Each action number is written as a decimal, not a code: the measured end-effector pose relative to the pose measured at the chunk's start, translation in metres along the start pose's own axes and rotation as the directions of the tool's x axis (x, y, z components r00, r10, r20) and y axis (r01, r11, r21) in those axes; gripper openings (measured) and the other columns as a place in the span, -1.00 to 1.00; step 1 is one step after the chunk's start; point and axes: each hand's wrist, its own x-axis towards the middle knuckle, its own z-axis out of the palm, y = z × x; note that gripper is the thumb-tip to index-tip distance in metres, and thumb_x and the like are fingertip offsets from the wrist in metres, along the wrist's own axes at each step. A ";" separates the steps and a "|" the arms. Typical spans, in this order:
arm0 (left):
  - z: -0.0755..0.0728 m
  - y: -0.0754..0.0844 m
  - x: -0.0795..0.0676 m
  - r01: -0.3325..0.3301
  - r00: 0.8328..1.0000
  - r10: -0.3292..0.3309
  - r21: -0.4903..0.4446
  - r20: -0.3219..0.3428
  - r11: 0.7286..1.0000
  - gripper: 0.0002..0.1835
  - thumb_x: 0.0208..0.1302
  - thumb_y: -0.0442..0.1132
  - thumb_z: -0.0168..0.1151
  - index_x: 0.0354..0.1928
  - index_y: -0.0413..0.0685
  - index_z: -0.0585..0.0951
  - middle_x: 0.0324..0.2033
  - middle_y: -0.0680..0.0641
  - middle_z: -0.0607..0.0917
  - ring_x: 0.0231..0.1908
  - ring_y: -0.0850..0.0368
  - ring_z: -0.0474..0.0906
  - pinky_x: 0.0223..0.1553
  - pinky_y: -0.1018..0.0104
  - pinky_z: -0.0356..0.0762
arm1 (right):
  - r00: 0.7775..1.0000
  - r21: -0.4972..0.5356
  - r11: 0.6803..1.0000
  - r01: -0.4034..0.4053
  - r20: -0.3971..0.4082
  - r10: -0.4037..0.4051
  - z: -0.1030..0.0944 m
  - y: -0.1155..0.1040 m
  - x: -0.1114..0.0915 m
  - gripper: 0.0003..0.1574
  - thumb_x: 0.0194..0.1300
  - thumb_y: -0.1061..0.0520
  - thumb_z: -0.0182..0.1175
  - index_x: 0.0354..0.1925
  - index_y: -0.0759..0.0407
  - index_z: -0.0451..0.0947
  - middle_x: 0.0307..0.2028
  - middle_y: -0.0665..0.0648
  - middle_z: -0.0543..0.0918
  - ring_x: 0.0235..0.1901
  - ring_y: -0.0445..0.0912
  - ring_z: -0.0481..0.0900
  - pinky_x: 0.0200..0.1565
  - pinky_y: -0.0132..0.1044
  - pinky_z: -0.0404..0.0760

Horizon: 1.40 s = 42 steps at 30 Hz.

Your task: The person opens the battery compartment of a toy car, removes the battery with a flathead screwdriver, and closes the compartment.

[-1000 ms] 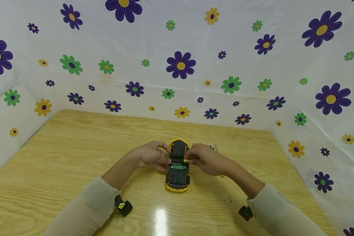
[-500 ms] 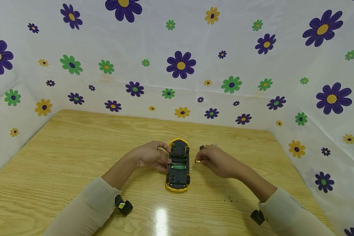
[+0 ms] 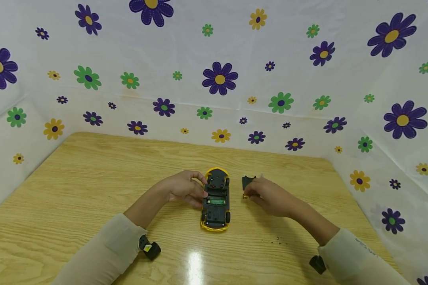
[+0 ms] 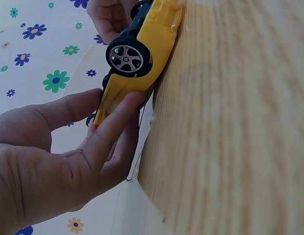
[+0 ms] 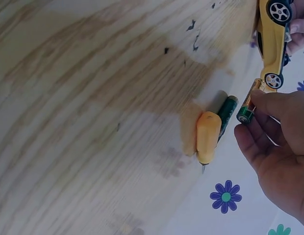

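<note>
A yellow toy car (image 3: 215, 217) lies wheels up on the wooden table, its black underside showing an uncovered battery compartment. One green battery (image 3: 216, 202) sits inside that compartment; the slot beyond it is bare. My left hand (image 3: 182, 188) grips the car's left side, thumb at the underside edge and fingers along the yellow body in the left wrist view. To the right of the car, my right hand (image 3: 272, 196) pinches a gold-and-green battery (image 5: 248, 102) between thumb and fingers, close over the table. Beside it lies a black battery cover (image 3: 247, 181), partly hidden by the hand.
Below the right hand, the right wrist view shows a yellow-handled screwdriver (image 5: 208, 137) and another green battery (image 5: 226, 115) side by side on the table (image 3: 128, 162). Small dark bits (image 3: 279, 240) are scattered nearer the front right. A flower-patterned cloth (image 3: 185, 87) surrounds the table.
My right hand has drawn away from the car's compartment to the right, carrying the battery out of its slot. The black cover has come into view. My left hand stays on the car.
</note>
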 end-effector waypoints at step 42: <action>0.001 -0.001 -0.001 0.004 1.000 -0.004 -0.003 -0.007 1.000 -0.62 0.34 -0.57 0.17 0.15 -0.29 0.38 -0.05 -0.33 0.63 -0.17 -0.13 0.68 -0.09 -0.02 0.77 | 0.998 -0.140 0.988 0.060 -0.011 -0.062 0.007 0.009 -0.003 -0.80 0.34 0.31 0.35 -0.06 0.23 0.73 -0.19 0.09 0.72 -0.17 -0.05 0.70 -0.13 -0.20 0.75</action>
